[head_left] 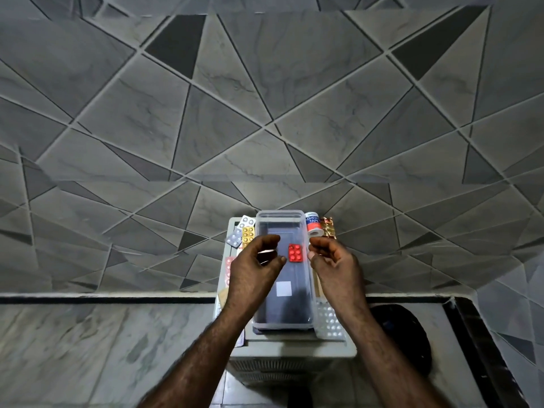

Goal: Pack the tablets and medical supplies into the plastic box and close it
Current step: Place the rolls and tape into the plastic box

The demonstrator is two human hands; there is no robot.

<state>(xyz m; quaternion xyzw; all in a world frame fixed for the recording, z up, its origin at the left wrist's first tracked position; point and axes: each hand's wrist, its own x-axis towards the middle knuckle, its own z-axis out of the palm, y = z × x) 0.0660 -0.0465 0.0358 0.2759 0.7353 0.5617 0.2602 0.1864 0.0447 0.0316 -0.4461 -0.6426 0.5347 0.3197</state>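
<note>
Packing at an early stage: one red blister pack [295,252] lies inside the open plastic box [279,214] on the desk [294,346]. The adhesive tape [313,226] and other blister strips [248,234] lie outside, beside it. The left hand [253,269] has a grip that pinches what seems a thin silvery strip [266,251]. The right hand [335,266] has a curled grip, contents indiscernible. Closing pending.
</note>
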